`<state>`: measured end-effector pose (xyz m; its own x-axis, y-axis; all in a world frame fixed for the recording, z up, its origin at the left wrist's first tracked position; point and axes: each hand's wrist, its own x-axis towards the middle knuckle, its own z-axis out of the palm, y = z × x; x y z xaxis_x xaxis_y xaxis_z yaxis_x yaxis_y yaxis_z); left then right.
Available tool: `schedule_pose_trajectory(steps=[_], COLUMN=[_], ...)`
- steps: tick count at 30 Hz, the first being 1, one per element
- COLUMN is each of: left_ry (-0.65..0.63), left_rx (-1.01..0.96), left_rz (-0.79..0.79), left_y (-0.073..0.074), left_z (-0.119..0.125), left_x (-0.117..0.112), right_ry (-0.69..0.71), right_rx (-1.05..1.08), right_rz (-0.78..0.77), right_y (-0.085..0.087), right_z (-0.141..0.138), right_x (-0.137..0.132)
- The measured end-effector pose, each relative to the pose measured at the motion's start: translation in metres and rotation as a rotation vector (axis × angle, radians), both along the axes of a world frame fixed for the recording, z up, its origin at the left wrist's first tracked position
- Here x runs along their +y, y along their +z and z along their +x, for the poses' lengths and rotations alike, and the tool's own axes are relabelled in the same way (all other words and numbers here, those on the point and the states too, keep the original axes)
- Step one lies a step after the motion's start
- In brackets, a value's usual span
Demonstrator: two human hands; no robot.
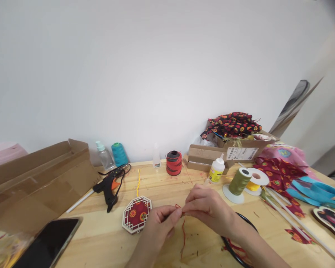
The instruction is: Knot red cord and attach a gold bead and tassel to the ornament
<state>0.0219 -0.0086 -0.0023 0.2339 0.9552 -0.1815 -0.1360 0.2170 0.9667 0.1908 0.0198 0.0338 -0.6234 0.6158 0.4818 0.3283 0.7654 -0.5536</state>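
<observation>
My left hand (162,223) and my right hand (209,208) meet above the wooden table (100,242), both pinching a thin red thread (183,232) between fingertips. The thread hangs down from the pinch toward the near edge. Just left of my left hand lies an octagonal ornament (136,214) with a white frame, red patterned fabric and a yellow cord (138,182) running away from it. A black ring (240,242) lies under my right wrist.
A black glue gun (109,186), an open cardboard box (39,178), a phone (48,243), a red spool (174,162), a glue bottle (216,169), green (238,182) and yellow (255,180) spools, patterned fabric (279,171), blue scissors (318,191) and white sticks (290,219).
</observation>
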Motion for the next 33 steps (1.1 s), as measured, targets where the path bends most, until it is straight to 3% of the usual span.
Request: schedule_pose_trajectory(steps=[9,16,22,28,33], left_ry=[0.043,0.029,0.045,0.014,-0.014], left_rx=[0.240,0.337,0.322,0.168,0.095], left_rz=[0.224,0.291,0.278,0.127,0.093], left_y=[0.005,0.010,0.011,0.003,0.002], left_z=[0.001,0.004,0.004,-0.001,-0.001], left_x=[-0.004,-0.008,-0.007,-0.002,-0.002], right_ry=[-0.099,-0.113,-0.098,-0.059,-0.038], right_rx=[0.168,0.122,0.119,0.140,0.114], right_rz=[-0.271,-0.260,-0.152,-0.214,-0.230], right_y=[0.010,0.003,-0.001,0.008,0.006], right_z=[-0.002,-0.010,-0.010,-0.004,-0.003], right_x=[-0.003,-0.006,-0.006,-0.006,-0.006])
